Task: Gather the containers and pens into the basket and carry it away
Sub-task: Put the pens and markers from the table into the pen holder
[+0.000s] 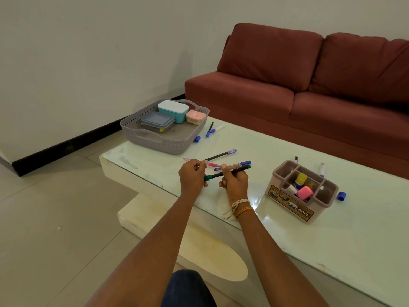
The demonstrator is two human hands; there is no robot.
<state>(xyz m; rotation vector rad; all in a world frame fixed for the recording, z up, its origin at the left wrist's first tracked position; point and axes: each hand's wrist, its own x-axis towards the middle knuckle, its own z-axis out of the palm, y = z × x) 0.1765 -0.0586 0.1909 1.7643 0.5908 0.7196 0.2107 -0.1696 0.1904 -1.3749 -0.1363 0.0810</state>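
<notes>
A grey perforated basket (155, 144) stands at the table's far left corner. Inside it are a teal container with a white lid (173, 110), a small pink container (195, 117) and a flat clear container with a grey lid (157, 121). My left hand (192, 176) pinches a black pen with a blue cap (221, 155) and a pink pen (211, 164). My right hand (235, 181) grips a green-capped black pen (225, 172) and a blue-capped pen (240, 164). Both hands hover over the table's front edge. Two more pens (210, 129) lie right of the basket.
A beige desk organiser (296, 204) with an eraser and small items stands on the glass table (332, 240) to the right, with markers (322, 169) behind it and a blue cap (341, 196) beside it. Another blue cap (196, 139) lies by the basket. A red sofa (309, 85) stands beyond.
</notes>
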